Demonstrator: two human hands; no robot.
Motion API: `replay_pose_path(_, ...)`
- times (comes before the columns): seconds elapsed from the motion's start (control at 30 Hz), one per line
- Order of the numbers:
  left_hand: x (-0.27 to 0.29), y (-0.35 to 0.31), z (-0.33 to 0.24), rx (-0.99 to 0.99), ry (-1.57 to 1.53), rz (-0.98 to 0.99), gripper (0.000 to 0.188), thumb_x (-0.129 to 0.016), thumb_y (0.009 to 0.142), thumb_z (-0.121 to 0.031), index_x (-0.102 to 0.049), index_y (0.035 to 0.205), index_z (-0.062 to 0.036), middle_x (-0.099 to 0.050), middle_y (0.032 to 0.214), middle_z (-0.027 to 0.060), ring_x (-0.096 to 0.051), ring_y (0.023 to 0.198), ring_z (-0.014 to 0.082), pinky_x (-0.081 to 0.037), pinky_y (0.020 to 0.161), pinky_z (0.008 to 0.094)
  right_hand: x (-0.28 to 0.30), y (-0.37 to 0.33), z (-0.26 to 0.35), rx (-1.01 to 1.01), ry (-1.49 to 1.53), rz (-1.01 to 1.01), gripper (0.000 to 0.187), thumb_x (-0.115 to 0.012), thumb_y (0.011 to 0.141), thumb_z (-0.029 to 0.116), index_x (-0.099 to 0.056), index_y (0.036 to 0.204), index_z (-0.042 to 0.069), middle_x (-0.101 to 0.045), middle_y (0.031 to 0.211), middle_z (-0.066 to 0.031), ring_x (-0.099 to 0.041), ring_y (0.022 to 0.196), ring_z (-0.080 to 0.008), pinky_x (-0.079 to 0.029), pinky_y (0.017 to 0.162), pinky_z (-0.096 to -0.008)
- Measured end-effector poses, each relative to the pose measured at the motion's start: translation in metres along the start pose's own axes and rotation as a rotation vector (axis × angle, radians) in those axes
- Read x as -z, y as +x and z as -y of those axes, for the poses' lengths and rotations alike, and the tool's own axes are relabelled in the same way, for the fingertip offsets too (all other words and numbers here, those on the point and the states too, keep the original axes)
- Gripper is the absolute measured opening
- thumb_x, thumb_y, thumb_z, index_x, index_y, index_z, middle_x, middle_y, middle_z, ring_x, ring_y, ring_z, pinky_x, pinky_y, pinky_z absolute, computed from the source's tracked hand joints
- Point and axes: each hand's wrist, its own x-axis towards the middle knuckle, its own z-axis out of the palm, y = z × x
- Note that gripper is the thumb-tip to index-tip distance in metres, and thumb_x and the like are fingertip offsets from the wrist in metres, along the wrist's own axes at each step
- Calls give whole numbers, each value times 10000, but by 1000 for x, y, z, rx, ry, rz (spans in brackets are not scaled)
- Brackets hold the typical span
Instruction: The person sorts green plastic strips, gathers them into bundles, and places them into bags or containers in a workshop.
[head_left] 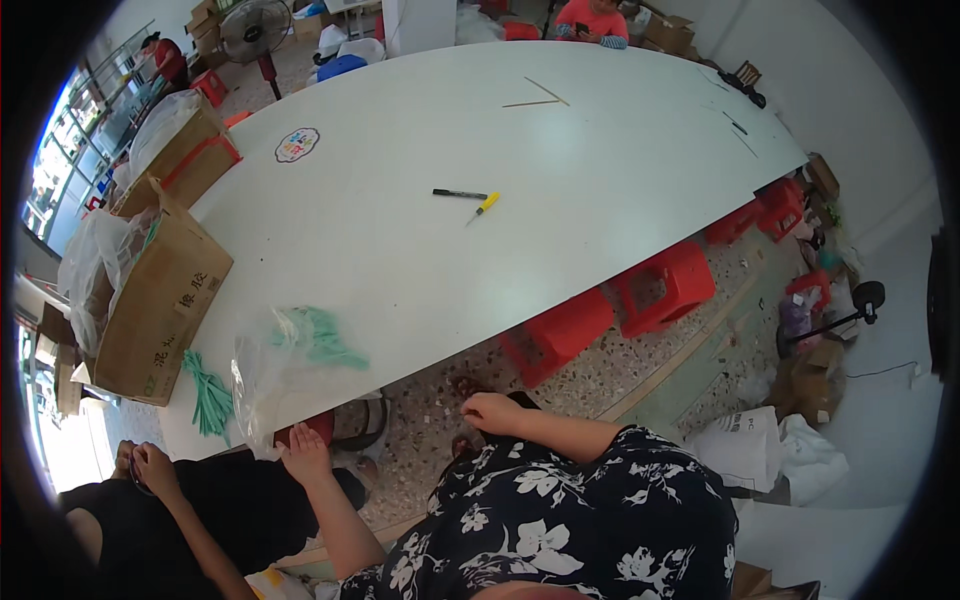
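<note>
My left hand (306, 458) is raised at the table's near edge, its fingers stretched out and apart. It is beside the lower end of a clear plastic bag (255, 375), which holds a bundle of mint-green strips (318, 338); whether the fingertips touch the bag I cannot tell. My right hand (491, 412) is closed in a loose fist above my lap, away from the table. What its curled fingers hold, if anything, is hidden. Left of the bag, a second bundle of green strips (208, 398) hangs toward the table edge.
Cardboard boxes (165, 310) with plastic liners line the left side of the white table (400, 270). A black marker (460, 194) and a yellow-handled tool (487, 205) lie mid-table. Red stools (665, 290) stand under the right edge. A person in black (200, 500) sits close on my left.
</note>
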Motion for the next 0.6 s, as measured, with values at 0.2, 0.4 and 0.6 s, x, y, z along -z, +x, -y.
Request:
replay_pose_path(0.2,29,-27,10,202,154,126,440,-593,898,-406,-549,1093,-13,-602,1039,84,-594,986,207,-490,832,358,-3,-80,-32,-83,-49,3,216,-596,813,223,-644,914,37,-644,879,-166,-620,859,-347,-491,754,-423)
replay_pose_path(0.4,73,-58,114,432,735,13,303,-591,901,-348,-597,950,-50,-618,838,60,-610,767,207,-484,688,332,30,-128,-40,-372,108,-143,198,-636,809,182,-651,945,37,-653,905,-161,-641,827,-327,-510,729,-399)
replay_pose_path(0.6,72,-144,257,620,1647,364,276,-618,835,-292,-649,962,-48,-660,861,85,-634,811,181,-505,718,331,37,-206,-124,-404,167,-208,232,-639,838,170,-648,1022,29,-668,871,-137,-669,765,-239,-527,676,-338)
